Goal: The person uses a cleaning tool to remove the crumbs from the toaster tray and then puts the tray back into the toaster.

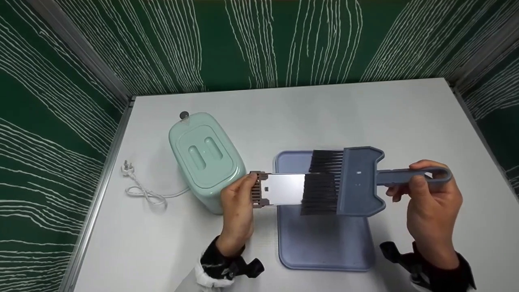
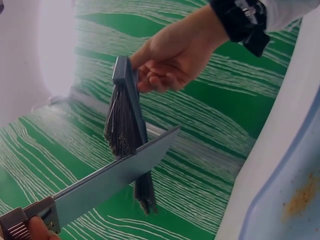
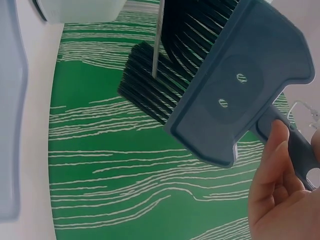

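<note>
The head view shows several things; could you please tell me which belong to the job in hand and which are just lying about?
In the job:
brush, in the right grip
metal plate, in the left grip
tray beneath, probably

Apparently just lying about:
green appliance, held by neither grip
white plug, plugged into nothing

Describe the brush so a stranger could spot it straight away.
On the white table lies a bluish tray. Above it, the right hand holds the brush by its handle. Unlike the shiny plate against it, it has a broad blue-grey head with dark bristles.
</note>
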### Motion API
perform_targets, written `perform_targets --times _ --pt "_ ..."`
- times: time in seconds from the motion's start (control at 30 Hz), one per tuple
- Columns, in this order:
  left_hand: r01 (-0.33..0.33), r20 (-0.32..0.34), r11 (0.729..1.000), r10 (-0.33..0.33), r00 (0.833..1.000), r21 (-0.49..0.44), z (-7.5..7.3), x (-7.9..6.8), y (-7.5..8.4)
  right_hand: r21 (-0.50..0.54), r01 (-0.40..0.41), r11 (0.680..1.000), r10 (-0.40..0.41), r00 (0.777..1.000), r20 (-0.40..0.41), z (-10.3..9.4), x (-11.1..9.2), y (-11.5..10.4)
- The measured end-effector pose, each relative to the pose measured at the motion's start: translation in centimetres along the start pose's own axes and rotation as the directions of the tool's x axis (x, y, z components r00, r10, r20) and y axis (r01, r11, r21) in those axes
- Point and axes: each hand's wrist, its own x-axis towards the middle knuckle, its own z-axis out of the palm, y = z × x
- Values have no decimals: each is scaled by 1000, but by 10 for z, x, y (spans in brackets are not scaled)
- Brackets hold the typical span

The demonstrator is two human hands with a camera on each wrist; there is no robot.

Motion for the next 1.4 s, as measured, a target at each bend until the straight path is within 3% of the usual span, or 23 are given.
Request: perform_targets --times 0.6,0.97,1.4 --pt "5 -22 1000 -5 1000 -14 -1 0 2 -47 4 999 -9 994 -109 -7 7 -8" --pt "-26 -26 1000 25 999 -16 -1 1 2 -85 25 996 -40 984 -173 -8 9 -8" --pt "-34 -31 999 34 999 1 -2 2 2 -144 -12 989 -20 977 -214 -10 11 -9"
